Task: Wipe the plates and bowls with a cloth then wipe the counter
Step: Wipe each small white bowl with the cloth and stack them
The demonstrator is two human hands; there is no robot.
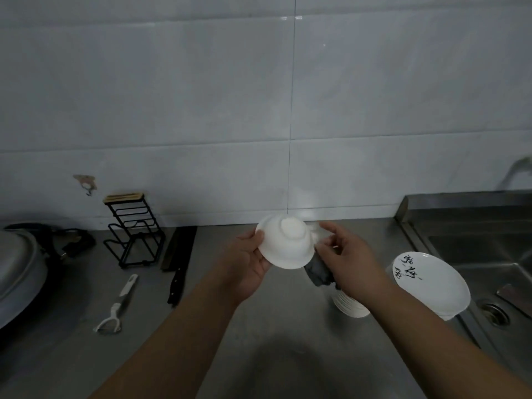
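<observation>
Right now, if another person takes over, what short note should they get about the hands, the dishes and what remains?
Left hand holds a white bowl, its base toward the camera. Right hand grips the grey cloth at the bowl's rim. Stacked bowls and plates stand on the counter beside the sink. How many are wiped: cannot tell. To do: this bowl, any others, then the counter.

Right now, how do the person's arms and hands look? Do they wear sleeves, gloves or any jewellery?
The left forearm and the right forearm are bare as far as the picture shows them; no sleeve comes into view. The left hand and the right hand wear no gloves. I see no watch, bracelet or ring, though the picture is dim.
</observation>
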